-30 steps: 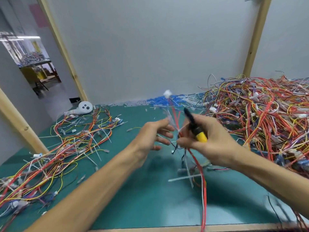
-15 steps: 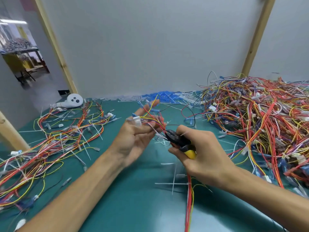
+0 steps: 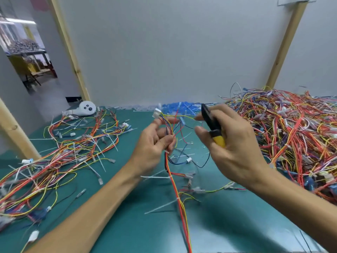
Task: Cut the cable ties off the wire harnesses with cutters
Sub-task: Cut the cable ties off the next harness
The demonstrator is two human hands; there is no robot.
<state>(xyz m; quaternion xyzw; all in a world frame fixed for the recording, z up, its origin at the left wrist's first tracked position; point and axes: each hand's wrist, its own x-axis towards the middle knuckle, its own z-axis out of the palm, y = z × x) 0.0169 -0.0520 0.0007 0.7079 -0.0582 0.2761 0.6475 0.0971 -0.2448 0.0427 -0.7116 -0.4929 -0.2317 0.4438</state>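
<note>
**Cutters come off the wires**

The right hand [image 3: 231, 148] has swung up and to the right since half a second ago, so the cutters [image 3: 212, 125] are clear of the wires. Their black nose points up and away, and the yellow handle sits in the curled fingers, a firm grasp on the tool. The left hand [image 3: 153, 145] pinches the wire harness [image 3: 172, 181] between thumb and fingertips, above the green table [image 3: 127, 230]. A white plug [image 3: 157, 113] stands at the top of the harness, and red and yellow wires trail down toward the near edge. White cable ties [image 3: 155, 177] are on that trailing run, tails sticking out left. There's a big heap of harnesses [image 3: 291, 136] at right and a smaller spread [image 3: 63, 152] at left.
</note>
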